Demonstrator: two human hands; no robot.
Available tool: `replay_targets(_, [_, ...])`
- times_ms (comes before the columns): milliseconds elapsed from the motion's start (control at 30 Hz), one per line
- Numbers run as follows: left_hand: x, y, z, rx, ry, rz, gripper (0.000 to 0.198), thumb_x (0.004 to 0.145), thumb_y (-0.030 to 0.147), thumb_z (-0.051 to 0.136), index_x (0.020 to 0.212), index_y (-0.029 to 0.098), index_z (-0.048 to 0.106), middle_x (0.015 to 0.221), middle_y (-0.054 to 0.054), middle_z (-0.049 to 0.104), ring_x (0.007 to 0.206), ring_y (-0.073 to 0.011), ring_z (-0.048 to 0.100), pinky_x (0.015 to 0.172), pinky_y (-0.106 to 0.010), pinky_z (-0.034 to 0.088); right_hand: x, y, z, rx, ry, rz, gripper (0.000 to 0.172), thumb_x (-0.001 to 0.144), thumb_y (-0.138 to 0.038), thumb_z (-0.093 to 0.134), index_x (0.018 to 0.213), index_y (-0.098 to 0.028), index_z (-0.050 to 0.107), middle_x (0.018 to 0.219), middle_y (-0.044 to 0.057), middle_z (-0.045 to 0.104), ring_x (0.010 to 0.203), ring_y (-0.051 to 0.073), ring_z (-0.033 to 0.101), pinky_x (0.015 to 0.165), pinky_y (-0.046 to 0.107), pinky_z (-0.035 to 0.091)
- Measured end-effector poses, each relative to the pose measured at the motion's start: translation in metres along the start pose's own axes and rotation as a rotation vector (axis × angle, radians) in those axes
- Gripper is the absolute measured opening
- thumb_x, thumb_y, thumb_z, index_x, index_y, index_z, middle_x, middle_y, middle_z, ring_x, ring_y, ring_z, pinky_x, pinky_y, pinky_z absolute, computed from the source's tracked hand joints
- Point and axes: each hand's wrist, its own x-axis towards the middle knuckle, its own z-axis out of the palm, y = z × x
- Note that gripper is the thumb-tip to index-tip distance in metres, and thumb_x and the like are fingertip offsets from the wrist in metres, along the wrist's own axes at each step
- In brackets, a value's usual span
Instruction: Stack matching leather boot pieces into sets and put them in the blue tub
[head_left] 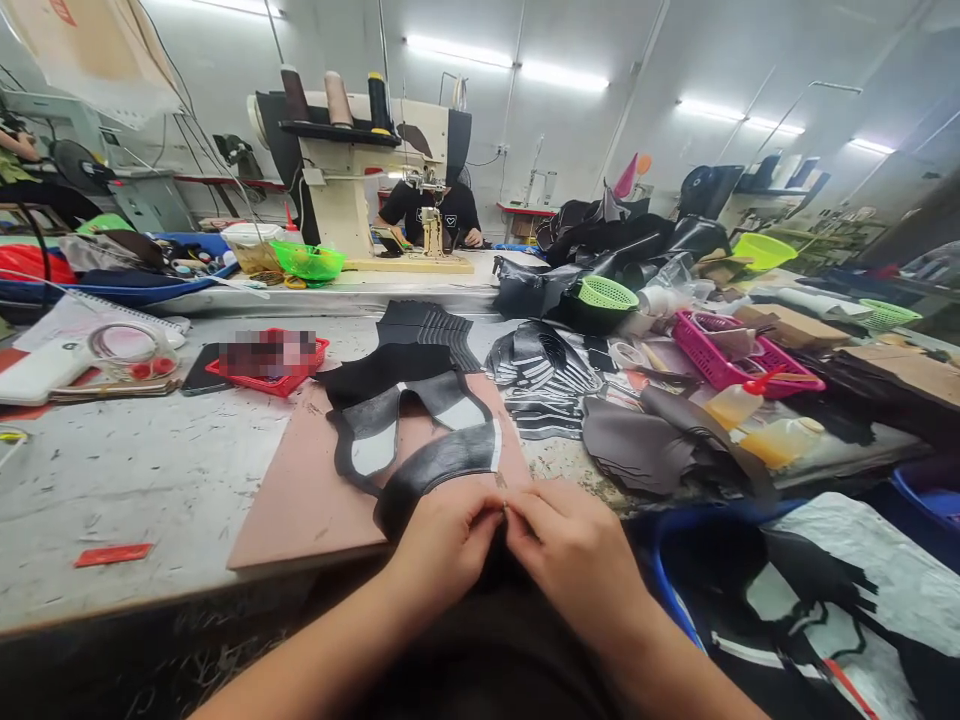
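Note:
My left hand (450,530) and my right hand (577,545) meet fingertip to fingertip just off the table's front edge. Both are closed in a pinch. Whatever lies between the fingertips is too small to make out. Just beyond them, a curved black leather-like piece (442,458) with pale backing patches rests on a pinkish board (292,500), its near end beside my left hand. A matte black piece (390,368) lies behind it. Farther back is a fanned stack of dark cut pieces (427,328). To its right sits a pile of black strips with white edges (544,375).
A red basket (274,375) stands left of the board, and a red strip (114,555) lies near the front edge. Brown sheets (645,445), a pink basket (739,350) and glue bottles (784,440) crowd the right. A blue-rimmed bin (660,560) stands below. Someone sits behind a sewing machine (337,190).

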Motion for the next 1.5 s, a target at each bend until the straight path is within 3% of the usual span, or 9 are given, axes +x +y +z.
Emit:
replay_targets(133, [0.001,-0.004,0.006,-0.097,-0.044,-0.119,0.018,0.077,0.014,0.048,0.080,0.017,0.066,0.080,-0.002,0.068,0.076,-0.0150,0.061,0.072,-0.024,0.046,-0.012,0.007,0.012,0.140,0.148,0.041,0.022,0.079,-0.008,0.047,0.073,-0.017,0.066,0.067,0.004,0.065,0.062,0.015,0.059,0.060,0.026,0.047])
replay_targets(433, [0.005,-0.007,0.010,-0.239,-0.078,-0.253,0.016,0.078,0.026,0.051,0.078,0.018,0.065,0.078,-0.002,0.068,0.074,-0.0154,0.060,0.070,-0.023,0.046,-0.015,0.020,0.021,0.784,0.030,0.431,0.010,0.074,-0.025,0.061,0.070,-0.019,0.068,0.070,0.003,0.066,0.061,0.014,0.058,0.051,0.023,0.043])
replay_targets(667, [0.002,-0.015,0.014,-0.130,-0.043,-0.205,0.015,0.080,0.025,0.049,0.074,0.017,0.060,0.070,-0.001,0.063,0.066,-0.0137,0.057,0.063,-0.022,0.044,-0.030,0.058,0.020,1.316,0.083,1.021,0.034,0.070,-0.053,0.054,0.064,-0.021,0.049,0.048,-0.008,0.044,0.041,0.006,0.030,0.038,0.017,0.023])
replay_targets(867, [-0.008,-0.017,0.024,-0.038,-0.091,0.083,0.012,0.083,0.018,0.048,0.084,0.017,0.061,0.075,-0.002,0.065,0.066,-0.0120,0.060,0.062,-0.020,0.046,-0.040,0.094,0.004,1.244,-0.388,1.048,0.033,0.057,-0.042,0.075,0.064,-0.011,0.066,0.037,-0.005,0.047,0.031,0.005,0.035,0.034,0.018,0.019])
replay_targets(1000, [-0.012,-0.011,0.041,0.006,-0.183,0.423,0.017,0.084,0.012,0.044,0.084,0.016,0.060,0.074,-0.003,0.066,0.065,-0.0117,0.060,0.060,-0.019,0.046,-0.011,0.076,0.026,1.319,-0.380,1.098,0.039,0.058,-0.047,0.072,0.080,-0.016,0.064,0.046,-0.008,0.048,0.031,0.004,0.037,0.031,0.016,0.017])
replay_targets(1133, [-0.013,-0.002,0.035,0.187,-0.144,0.598,0.025,0.091,0.030,0.041,0.087,0.015,0.060,0.070,-0.004,0.064,0.058,-0.0126,0.058,0.052,-0.021,0.045,0.023,0.054,0.033,1.376,-0.289,1.055,0.037,0.053,-0.044,0.075,0.072,-0.018,0.056,0.046,-0.010,0.045,0.037,0.002,0.040,0.036,0.013,0.025])
replay_targets(1233, [-0.011,0.008,0.007,0.326,0.113,0.601,0.025,0.087,0.035,0.050,0.098,0.014,0.058,0.079,-0.007,0.064,0.072,-0.0167,0.060,0.068,-0.028,0.049,0.039,0.038,0.018,1.335,-0.312,0.899,0.036,0.059,-0.045,0.072,0.076,-0.016,0.060,0.052,-0.004,0.054,0.048,0.007,0.051,0.044,0.017,0.039])
replay_targets(1333, [-0.005,0.016,-0.022,0.291,0.415,0.351,0.020,0.080,0.022,0.060,0.099,0.018,0.056,0.087,-0.005,0.063,0.078,-0.0162,0.060,0.071,-0.028,0.050,0.044,0.022,0.001,1.110,-0.302,0.568,0.028,0.076,-0.043,0.058,0.081,-0.016,0.064,0.059,-0.001,0.058,0.054,0.010,0.054,0.050,0.021,0.044])
replay_targets(1500, [0.007,0.018,-0.038,-0.245,0.182,-0.233,0.014,0.075,0.030,0.058,0.075,0.016,0.058,0.063,-0.001,0.059,0.056,-0.0120,0.056,0.052,-0.021,0.046,0.038,0.002,-0.002,0.731,-0.131,0.279,0.020,0.085,-0.029,0.048,0.077,-0.018,0.063,0.068,0.001,0.063,0.059,0.012,0.055,0.054,0.022,0.043])
